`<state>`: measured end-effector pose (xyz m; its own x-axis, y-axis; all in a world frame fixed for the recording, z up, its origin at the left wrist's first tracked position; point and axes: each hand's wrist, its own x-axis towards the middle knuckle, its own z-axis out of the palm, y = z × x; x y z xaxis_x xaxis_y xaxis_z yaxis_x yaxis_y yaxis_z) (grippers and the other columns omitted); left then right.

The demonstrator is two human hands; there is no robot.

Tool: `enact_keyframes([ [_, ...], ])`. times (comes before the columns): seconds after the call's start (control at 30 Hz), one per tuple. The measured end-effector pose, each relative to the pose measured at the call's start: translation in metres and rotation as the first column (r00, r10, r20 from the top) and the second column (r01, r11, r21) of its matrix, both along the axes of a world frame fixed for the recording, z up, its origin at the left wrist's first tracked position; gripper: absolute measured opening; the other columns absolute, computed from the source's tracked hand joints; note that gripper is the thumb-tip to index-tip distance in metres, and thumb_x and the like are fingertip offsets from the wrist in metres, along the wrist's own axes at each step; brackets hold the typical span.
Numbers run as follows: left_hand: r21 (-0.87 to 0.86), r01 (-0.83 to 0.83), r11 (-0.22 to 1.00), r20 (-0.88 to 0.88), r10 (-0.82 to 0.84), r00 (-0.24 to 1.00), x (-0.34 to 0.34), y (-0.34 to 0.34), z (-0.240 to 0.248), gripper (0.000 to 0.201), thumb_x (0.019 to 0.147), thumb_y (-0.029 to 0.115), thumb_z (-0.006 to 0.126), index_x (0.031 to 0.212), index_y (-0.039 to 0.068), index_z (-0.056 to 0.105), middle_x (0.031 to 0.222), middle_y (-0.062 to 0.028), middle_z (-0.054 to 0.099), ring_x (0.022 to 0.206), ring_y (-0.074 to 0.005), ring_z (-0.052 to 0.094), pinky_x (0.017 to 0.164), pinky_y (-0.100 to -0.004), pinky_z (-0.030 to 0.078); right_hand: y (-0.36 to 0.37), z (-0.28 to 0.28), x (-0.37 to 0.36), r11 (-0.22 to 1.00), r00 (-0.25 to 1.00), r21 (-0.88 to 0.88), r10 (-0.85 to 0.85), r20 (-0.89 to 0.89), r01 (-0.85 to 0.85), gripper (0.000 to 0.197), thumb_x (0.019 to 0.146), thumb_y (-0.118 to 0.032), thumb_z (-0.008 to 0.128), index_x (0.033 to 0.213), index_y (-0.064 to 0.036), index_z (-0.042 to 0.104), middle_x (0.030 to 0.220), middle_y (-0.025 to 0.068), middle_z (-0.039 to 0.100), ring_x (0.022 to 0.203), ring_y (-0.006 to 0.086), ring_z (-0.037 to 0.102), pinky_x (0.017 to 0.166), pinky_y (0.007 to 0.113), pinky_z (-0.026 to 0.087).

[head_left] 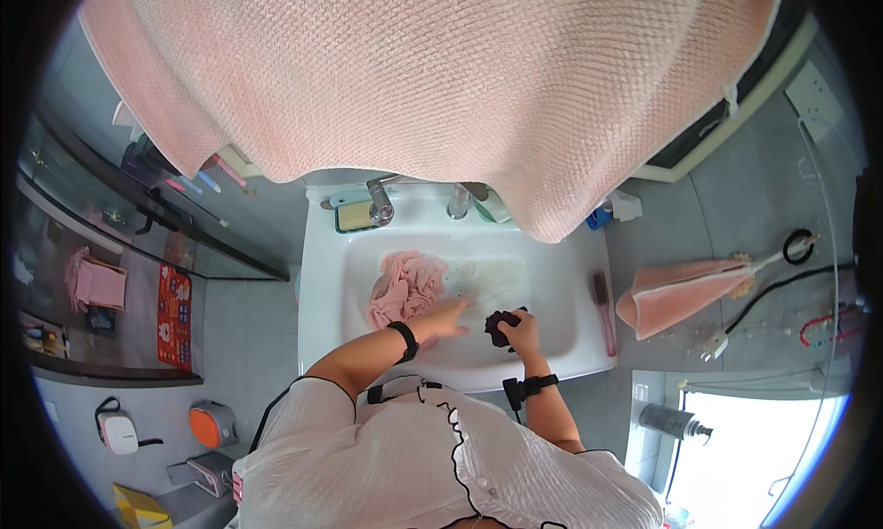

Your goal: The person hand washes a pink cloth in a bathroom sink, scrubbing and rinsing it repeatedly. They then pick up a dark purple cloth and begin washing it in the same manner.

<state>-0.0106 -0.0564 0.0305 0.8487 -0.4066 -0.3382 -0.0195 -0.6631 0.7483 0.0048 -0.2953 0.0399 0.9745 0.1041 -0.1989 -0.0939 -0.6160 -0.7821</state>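
A white washbasin (317,290) holds a heap of wet-looking pink cloth (405,288) on its left side. Cloudy, greyish water or residue shows on the basin floor to the right of the heap. My left hand (444,321) reaches over the basin beside the pink cloth, its fingers stretched out and holding nothing visible. To its right, my right hand (523,334) is closed around a bunched dark, near-black cloth (499,327), held over the right half of the basin. What kind of cloth item it is does not show.
A large pink towel (441,78) hangs across the far side, partly covering the rear ledge. A chrome faucet (380,203) and a yellowish soap bar (353,218) in a dish stand there. A brush (602,313) lies on the right rim. A smaller pink towel (685,294) hangs at right.
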Motion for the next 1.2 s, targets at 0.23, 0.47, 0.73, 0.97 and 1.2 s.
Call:
enact_keyframes([
  [0.23,0.664,0.054,0.745,0.383,-0.401,0.832,-0.022,0.026,0.032,0.058,0.073,0.036,0.064,0.125,0.016,0.051,0.126,-0.0199,0.049,0.116,-0.0341,0.047,0.093,-0.0452,0.038,-0.014,0.018,-0.01,0.989,0.985,0.039,-0.145,0.093,0.142,0.036,0.064,-0.022,0.069,0.086,0.005,0.064,0.074,0.0185,0.065,0.07,0.0286,0.065,0.064,0.036,0.051],
  [0.47,0.651,0.193,0.734,0.13,-0.359,0.924,0.0,0.088,0.018,0.028,0.076,0.031,0.059,0.093,0.01,0.068,0.09,-0.015,0.067,0.084,-0.0313,0.065,0.075,-0.0426,0.05,-0.014,0.047,-0.027,0.971,0.973,0.13,-0.211,0.089,0.199,0.033,0.062,-0.02,0.069,0.084,0.0039,0.064,0.071,0.0174,0.063,0.065,0.0291,0.062,0.062,0.037,0.049],
  [0.73,0.599,0.099,0.794,-0.036,-0.097,0.995,-0.016,0.132,0.027,0.032,0.076,0.033,0.061,0.089,0.004,0.067,0.092,-0.0203,0.065,0.089,-0.0345,0.063,0.078,-0.0429,0.049,0.002,0.027,-0.05,0.956,0.962,0.106,-0.271,-0.041,0.274,0.038,0.061,-0.023,0.071,0.089,0.0011,0.064,0.084,0.0191,0.059,0.078,0.0332,0.058,0.073,0.039,0.049],
  [0.97,0.414,0.122,0.902,-0.178,-0.051,0.983,-0.019,0.172,-0.105,0.045,0.081,0.042,0.054,0.102,0.004,0.064,0.103,-0.0191,0.064,0.095,-0.0348,0.061,0.08,-0.0436,0.047,0.016,0.053,-0.052,0.947,0.953,0.114,-0.295,-0.072,0.302,0.041,0.061,-0.022,0.071,0.095,-0.0014,0.063,0.091,0.0177,0.057,0.082,0.0326,0.057,0.075,0.038,0.049],
  [1.2,0.78,0.24,0.578,-0.122,-0.236,0.964,0.007,0.111,0.011,0.083,0.067,0.057,0.066,0.129,0.006,0.044,0.127,-0.0175,0.051,0.122,-0.0343,0.042,0.095,-0.0496,0.037,0.007,0.051,-0.058,0.944,0.944,0.053,-0.32,-0.077,0.325,0.04,0.061,-0.02,0.071,0.096,-0.0035,0.063,0.093,0.0161,0.055,0.085,0.0325,0.057,0.077,0.038,0.049],
])
